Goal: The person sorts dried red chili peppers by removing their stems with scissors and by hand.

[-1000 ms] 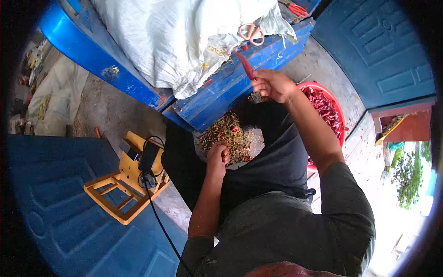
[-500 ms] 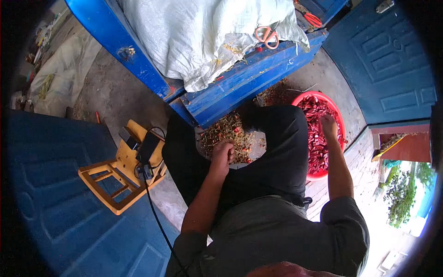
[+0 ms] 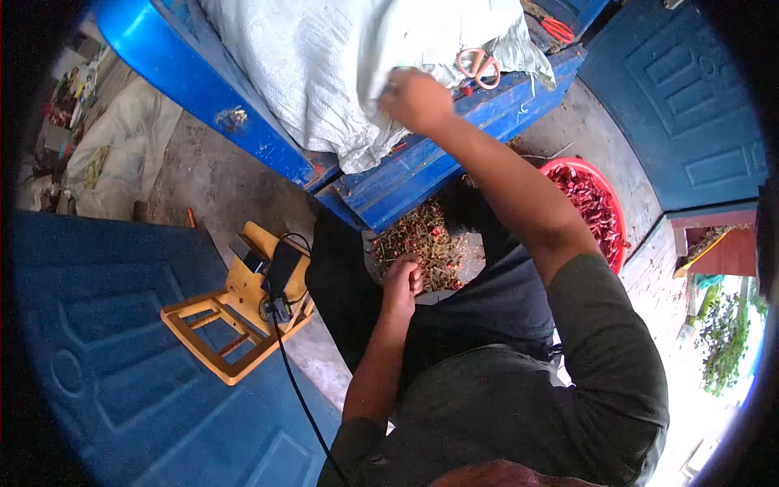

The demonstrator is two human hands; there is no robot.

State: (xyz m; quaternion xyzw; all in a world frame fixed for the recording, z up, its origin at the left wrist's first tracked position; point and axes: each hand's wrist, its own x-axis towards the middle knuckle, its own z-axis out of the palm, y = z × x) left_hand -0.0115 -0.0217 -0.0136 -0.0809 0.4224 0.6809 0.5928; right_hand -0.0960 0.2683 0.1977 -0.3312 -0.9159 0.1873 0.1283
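My right hand [image 3: 415,99] is over the white woven sack [image 3: 284,73] at the front edge of the blue bench, its fingers smeared by motion. Just right of it lies a pair of scissors [image 3: 479,68] with pink handles. My left hand [image 3: 402,280] is closed in a loose fist between my knees, and what it holds, if anything, is hidden. Beneath and beyond that fist spreads a heap of stems and red bits [image 3: 422,243] on the floor. A red basin [image 3: 618,213] full of dried red chilies [image 3: 591,203] stands to my right, partly covered by my right arm.
The blue wooden bench [image 3: 462,154] crosses in front of my knees. A red-handled tool [image 3: 557,30] lies at its far right. On the left, a small wooden chair [image 3: 231,333] carries a black device [image 3: 281,264] with a cable [image 3: 302,406]. Blue doors [image 3: 105,325] stand at both sides.
My right hand has moved from the chilies in the basin, up and left to the sack on the bench. My left hand stays closed over the stem heap.
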